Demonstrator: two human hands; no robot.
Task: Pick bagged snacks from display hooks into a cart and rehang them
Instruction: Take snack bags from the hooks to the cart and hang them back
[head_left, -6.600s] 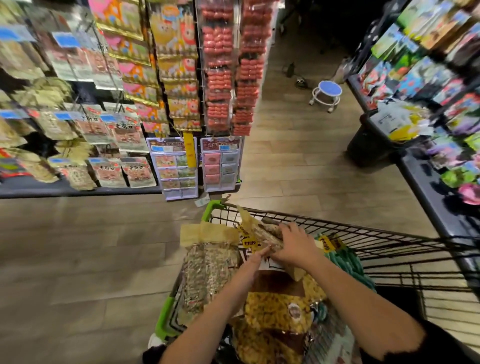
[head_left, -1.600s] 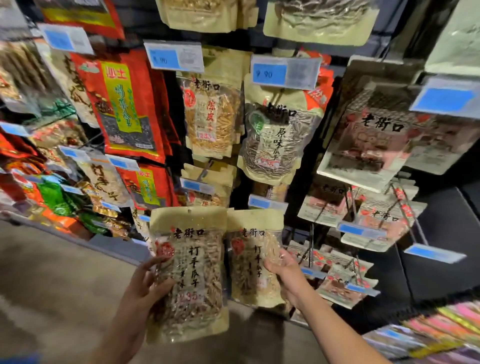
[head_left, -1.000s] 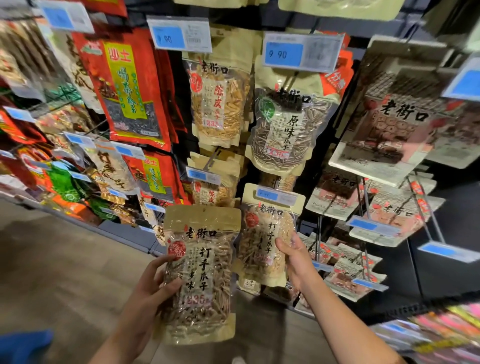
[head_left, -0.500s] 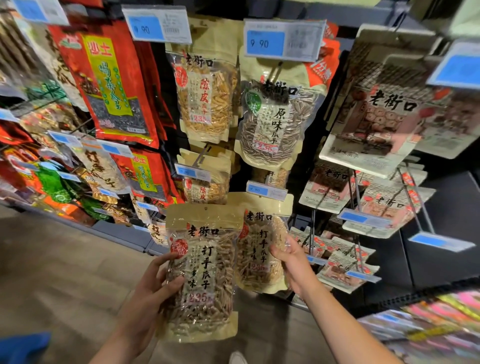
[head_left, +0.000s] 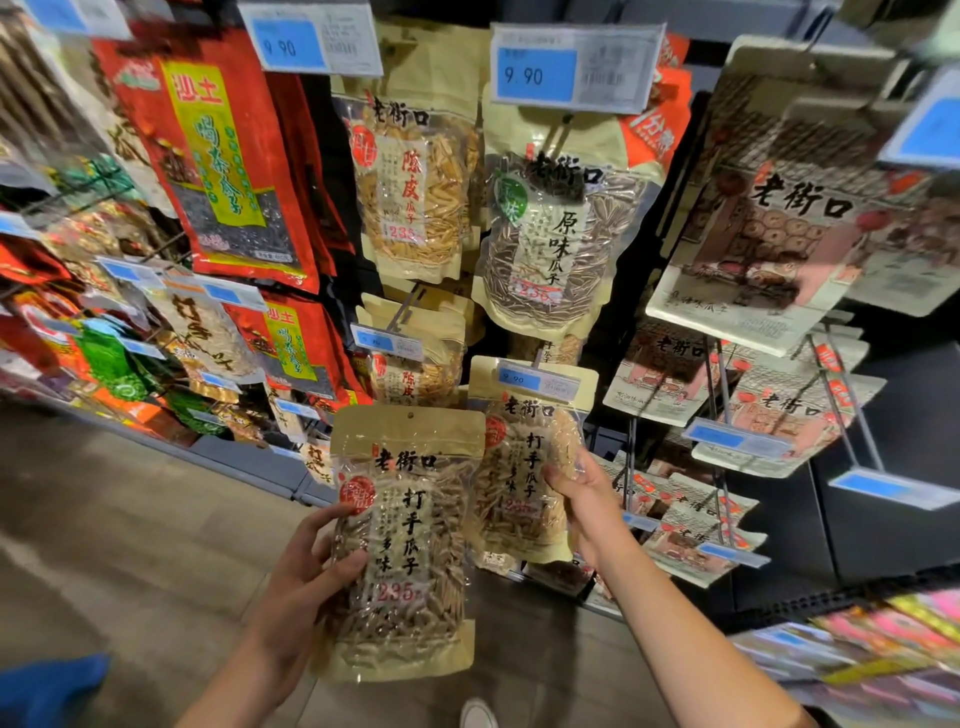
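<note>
Fingers (head_left: 347, 564) of the left hand (head_left: 298, 587) curl round the left edge of one snack bag (head_left: 408, 540); the right hand (head_left: 584, 506) grips a second bag (head_left: 519, 478) by its right edge.

Both bags stand upright, long axis vertical, printed fronts toward the camera, tan header strips on top. Left bag is held free, low in front of the rack, its hang hole showing in the header. Second bag sits just beside it, higher and partly behind, its top tucked under a blue price tag (head_left: 537, 382); whether it hangs on a hook cannot be told. Above hang a striped seed bag (head_left: 550, 244) and a pale seed bag (head_left: 415, 192), with red bags (head_left: 218, 171) to the left.
</note>
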